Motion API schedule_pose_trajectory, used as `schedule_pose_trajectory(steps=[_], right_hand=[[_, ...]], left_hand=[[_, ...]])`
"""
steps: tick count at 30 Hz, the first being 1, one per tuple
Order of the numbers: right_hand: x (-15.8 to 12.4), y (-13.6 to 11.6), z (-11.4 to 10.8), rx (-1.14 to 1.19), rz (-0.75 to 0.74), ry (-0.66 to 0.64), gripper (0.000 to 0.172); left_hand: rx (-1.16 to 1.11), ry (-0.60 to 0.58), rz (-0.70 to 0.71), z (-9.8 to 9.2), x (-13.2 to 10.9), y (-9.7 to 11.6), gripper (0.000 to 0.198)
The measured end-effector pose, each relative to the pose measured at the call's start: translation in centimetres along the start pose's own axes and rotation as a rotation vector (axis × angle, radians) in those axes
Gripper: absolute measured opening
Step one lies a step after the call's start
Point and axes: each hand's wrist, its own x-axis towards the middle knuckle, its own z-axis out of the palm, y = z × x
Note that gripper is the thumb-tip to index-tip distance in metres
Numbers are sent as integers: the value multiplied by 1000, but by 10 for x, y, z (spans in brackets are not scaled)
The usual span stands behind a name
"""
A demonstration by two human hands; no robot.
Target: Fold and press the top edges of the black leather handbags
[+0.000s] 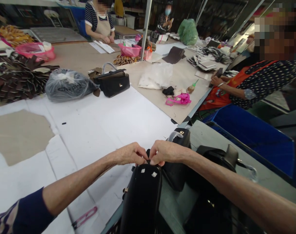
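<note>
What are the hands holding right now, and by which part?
The left hand and the right hand both pinch the black handbag at the far end of its top, where they meet.

glossy black leather handbag (141, 198) with a smooth sheen; matt white paper-covered table (109, 126); crinkled translucent grey plastic bag (65, 85).

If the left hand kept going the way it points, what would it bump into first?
Probably the right hand: the left hand points toward it, both pinching at the top edge of the black bag, though depth is unclear.
</note>
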Motion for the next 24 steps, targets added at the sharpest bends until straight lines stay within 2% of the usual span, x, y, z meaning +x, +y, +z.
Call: schedule_pose_trajectory(steps=[4,8,16,20,24], right_hand=[[-4,16,1,151,15,-65,14],[-8,16,0,158,21,-55,10],[-21,-7,-2,-191,-79,106,13],[-21,-5,1,-128,-75,119,13],[-19,14,9,1,-70,135,17]], left_hand=[[40,31,-19,4,2,1,23],[89,26,-35,5,3,5,23],[119,-44,-3,8,6,13,24],[131,-63,15,11,8,11,24],[73,-30,3,13,7,8,23]])
